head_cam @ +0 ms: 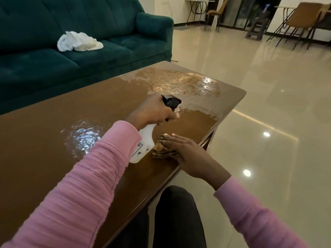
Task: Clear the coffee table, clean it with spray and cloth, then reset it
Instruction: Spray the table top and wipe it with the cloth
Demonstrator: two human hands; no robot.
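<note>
While the left hand [154, 110] grips the neck of the white spray bottle [143, 142], fingers curled round its black trigger head, the right hand [189, 151] lies flat, fingers straight, on a crumpled brown cloth [161, 149] just beside the bottle's base. Under both hands is the brown coffee table [53, 126], with one wet patch [179, 83] beyond the nozzle and another [82, 138] left of the left sleeve. Well beyond both hands, a white rag [78, 41] lies on the green sofa [107, 20].

Teal sofa [107, 24], tan chairs [304, 17], stool [256, 31] in bkgd
</note>
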